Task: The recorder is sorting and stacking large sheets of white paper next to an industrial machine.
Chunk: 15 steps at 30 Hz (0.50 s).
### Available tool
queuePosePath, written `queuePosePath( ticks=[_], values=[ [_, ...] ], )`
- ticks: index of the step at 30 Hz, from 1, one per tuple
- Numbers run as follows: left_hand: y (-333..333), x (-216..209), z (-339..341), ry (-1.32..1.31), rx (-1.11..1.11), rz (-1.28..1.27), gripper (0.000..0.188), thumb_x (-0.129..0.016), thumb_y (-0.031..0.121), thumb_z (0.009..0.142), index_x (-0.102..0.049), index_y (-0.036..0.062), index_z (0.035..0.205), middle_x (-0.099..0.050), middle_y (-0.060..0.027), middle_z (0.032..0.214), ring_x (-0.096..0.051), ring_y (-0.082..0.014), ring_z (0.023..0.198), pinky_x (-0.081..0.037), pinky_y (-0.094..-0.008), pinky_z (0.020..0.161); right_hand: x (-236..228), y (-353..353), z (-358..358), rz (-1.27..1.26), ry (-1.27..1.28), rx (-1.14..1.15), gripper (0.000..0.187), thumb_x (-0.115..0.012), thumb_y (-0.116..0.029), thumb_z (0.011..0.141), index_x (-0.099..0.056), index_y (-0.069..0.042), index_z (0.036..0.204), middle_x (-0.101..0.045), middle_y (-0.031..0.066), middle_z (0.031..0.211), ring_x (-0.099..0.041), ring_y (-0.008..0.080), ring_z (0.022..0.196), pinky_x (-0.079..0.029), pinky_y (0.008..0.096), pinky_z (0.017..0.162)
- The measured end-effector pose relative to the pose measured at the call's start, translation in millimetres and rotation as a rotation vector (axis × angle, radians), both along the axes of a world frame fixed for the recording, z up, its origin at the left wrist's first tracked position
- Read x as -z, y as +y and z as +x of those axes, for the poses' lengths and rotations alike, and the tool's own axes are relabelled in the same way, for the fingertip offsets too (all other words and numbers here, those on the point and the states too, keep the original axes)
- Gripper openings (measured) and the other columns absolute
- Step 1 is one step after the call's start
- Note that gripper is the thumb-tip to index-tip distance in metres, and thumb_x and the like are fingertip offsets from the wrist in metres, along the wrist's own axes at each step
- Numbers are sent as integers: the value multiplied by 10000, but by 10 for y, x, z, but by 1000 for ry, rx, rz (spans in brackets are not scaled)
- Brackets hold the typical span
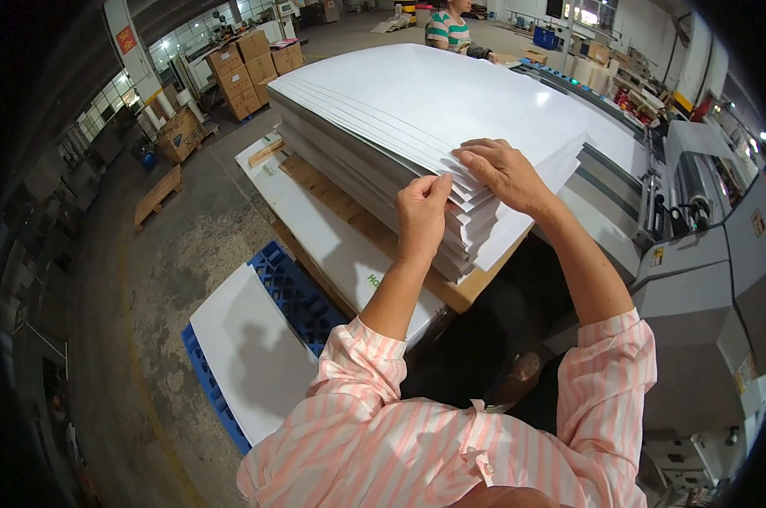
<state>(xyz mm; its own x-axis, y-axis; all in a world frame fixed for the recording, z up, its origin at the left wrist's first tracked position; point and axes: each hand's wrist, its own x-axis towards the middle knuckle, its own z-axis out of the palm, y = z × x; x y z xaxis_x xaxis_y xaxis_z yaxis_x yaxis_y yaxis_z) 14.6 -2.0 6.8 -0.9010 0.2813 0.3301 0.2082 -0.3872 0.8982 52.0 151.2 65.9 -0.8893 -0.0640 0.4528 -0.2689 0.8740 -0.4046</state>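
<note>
White paper stack (400,89): stands before the person on a wooden pallet (336,196), its top sheets stepped along the left side, its near corners splayed and wavy.
Left hand (421,212): narrow, fingers curled in and thumb close to forefinger, at the stack's edge beside the near corner; whether a sheet sits between them, I cannot tell.
Right hand (508,173): bent over the top at the same corner, just beside the left hand, touching the upper sheets; whether it pinches any, I cannot tell.
Corner work: looks like parting sheet edges, best done with light fingertips and small lifts, so that air gets between and nothing creases.
Splayed corners: they spread unevenly, so one hand would do well to steady the layers while the other works the top few.
Stepped edge: worth watching, as a hard pull could skew it further.
Grey machine (696,288): close on the right; the right sleeve (607,364) is best held clear.
Blue pallet (294,292): low on the left, bearing white sheeting (247,351).
</note>
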Motion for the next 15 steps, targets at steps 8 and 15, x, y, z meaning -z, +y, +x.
queuePosePath(
  ticks=[8,15],
  values=[
    [59,7,-11,9,-29,6,258,-586,173,857,-606,-48,726,-502,23,612,-444,-49,575,-412,-234,513,44,-7,33,39,-32,-19,562,-329,-501,931,-652,-57,1051,-611,135,1115,-512,309,1061,-420,374,902],
    [23,-4,7,1,-24,39,224,-602,162,838,-619,-43,750,-530,17,635,-471,-54,591,-404,-230,513,-55,-145,155,-20,-111,-73,521,-343,-464,946,-618,-55,1114,-590,135,1147,-478,293,1121,-374,373,960]
  ],
)
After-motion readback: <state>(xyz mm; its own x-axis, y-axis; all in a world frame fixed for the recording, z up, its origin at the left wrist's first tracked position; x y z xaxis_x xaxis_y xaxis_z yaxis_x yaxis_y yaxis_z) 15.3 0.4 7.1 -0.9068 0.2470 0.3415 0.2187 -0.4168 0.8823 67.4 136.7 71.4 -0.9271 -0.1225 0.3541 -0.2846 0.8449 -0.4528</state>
